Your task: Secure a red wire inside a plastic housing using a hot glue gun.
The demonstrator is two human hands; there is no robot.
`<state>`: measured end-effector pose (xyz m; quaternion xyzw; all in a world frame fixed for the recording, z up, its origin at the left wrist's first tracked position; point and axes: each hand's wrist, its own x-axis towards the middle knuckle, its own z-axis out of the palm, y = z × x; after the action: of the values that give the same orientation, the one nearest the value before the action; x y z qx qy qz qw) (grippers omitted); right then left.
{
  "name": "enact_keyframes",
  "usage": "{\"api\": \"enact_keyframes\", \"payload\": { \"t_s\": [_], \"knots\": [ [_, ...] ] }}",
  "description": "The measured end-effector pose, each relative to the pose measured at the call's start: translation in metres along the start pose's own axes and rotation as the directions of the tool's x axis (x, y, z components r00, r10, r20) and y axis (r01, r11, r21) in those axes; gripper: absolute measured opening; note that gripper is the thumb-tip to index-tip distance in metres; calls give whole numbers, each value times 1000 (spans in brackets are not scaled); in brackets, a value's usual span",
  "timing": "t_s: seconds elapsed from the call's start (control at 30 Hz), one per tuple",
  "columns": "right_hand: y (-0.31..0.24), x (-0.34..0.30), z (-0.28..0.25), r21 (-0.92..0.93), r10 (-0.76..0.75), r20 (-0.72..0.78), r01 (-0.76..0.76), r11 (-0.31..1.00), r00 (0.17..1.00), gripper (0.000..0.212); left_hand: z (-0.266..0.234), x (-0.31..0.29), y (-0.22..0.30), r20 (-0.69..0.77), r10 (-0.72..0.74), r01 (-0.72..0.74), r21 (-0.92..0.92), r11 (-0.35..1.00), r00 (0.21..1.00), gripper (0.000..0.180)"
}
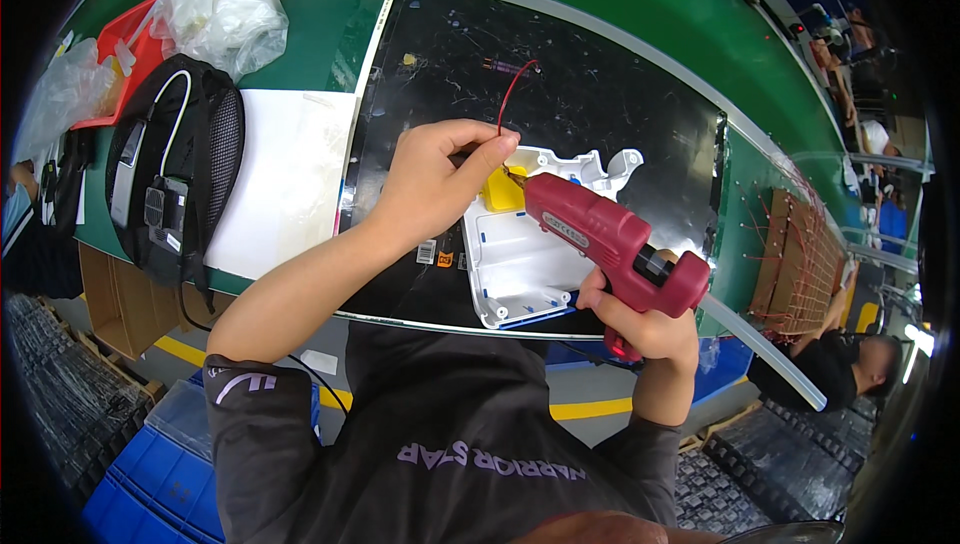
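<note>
Head view: two bare hands are at work over a white housing (515,256), which lies on a black mat (450,74) on the counter (330,44), its ribbed interior facing up. A yellow part (504,196) sits at the housing's upper left.

Left hand (435,176): grip narrow, thumb and forefinger pinching a red wire (507,101). The wire's free length arcs upward from the fingertips; its lower end cannot be made out.

Right hand (650,329): grip wrapped about the handle of a dark red glue gun (588,222). A translucent glue stick (768,352) projects from the rear. Whether the trigger is pressed cannot be determined. The nozzle (515,178) points at the area just below the left fingertips, over the yellow part; contact is not confirmed.

Assessment: the step in hand appears to be fixing the wire with hot glue at the yellow part. The next move calls for a motionless wire, a measured squeeze of the trigger and fingertips clear of the hot tip. Principal risk: the wire shifting before the glue sets.
</note>
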<state>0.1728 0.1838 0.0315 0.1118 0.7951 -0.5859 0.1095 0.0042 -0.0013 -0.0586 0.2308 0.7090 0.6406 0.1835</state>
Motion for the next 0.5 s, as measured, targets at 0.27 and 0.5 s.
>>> {"api": "enact_keyframes", "payload": {
  "t_s": [0.27,0.5],
  "knots": [
    [-1,-1,0,-13,-11,-15,11,1000,1000,9,0,0,-1,-1,14,-14,5,1000,1000,30],
    [1,0,0,-17,-47,-10,47,999,999,10,0,0,-3,-5,15,-15,-1,1000,1000,31]
  ]
}}
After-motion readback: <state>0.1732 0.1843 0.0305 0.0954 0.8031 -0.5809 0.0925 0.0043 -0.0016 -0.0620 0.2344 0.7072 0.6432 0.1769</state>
